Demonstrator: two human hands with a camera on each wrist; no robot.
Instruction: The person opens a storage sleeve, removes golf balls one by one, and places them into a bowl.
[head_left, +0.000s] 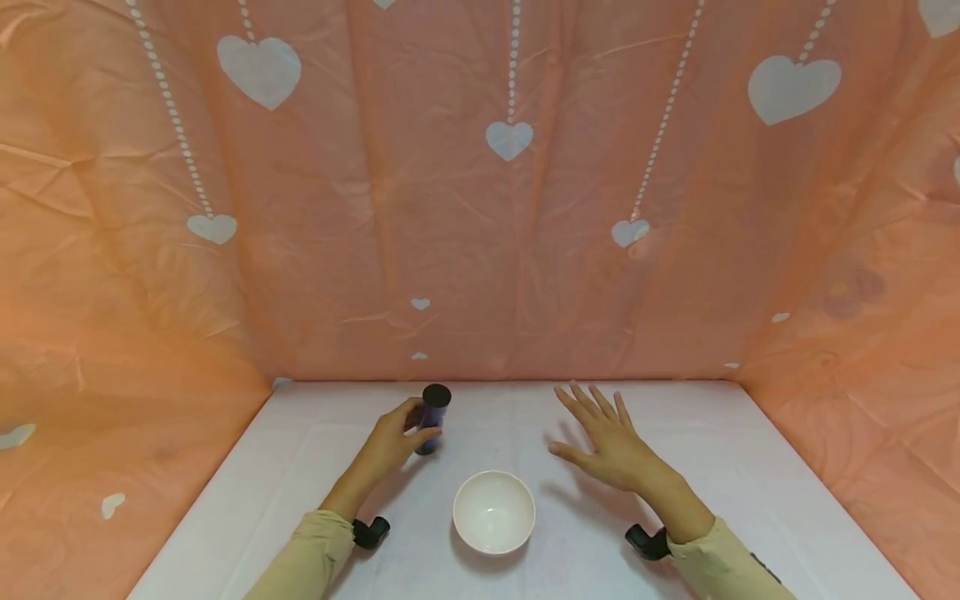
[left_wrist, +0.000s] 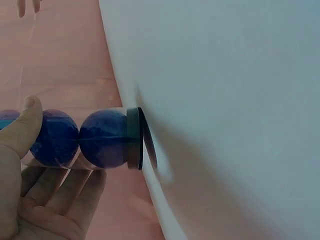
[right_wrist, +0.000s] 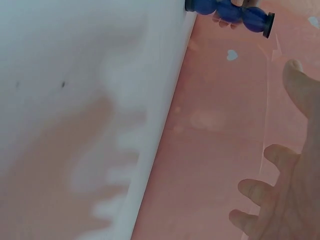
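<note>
My left hand (head_left: pixel 392 438) grips a clear tube (head_left: pixel 433 418) with black end caps, thumb on one side and fingers on the other. Blue balls (left_wrist: pixel 104 139) sit in a row inside the tube, as the left wrist view shows. The tube stands nearly upright, its lower cap (left_wrist: pixel 135 138) close over the white tabletop. To the right, my right hand (head_left: pixel 609 450) hovers above the table with its fingers spread and nothing in it. A white bowl (head_left: pixel 494 512) stands between the two forearms, nearer to me than either hand.
The white table (head_left: pixel 510 433) runs back to an orange curtain (head_left: pixel 465 250) with pale hearts, which also encloses both sides. Black wrist mounts (head_left: pixel 371 533) sit under both forearms.
</note>
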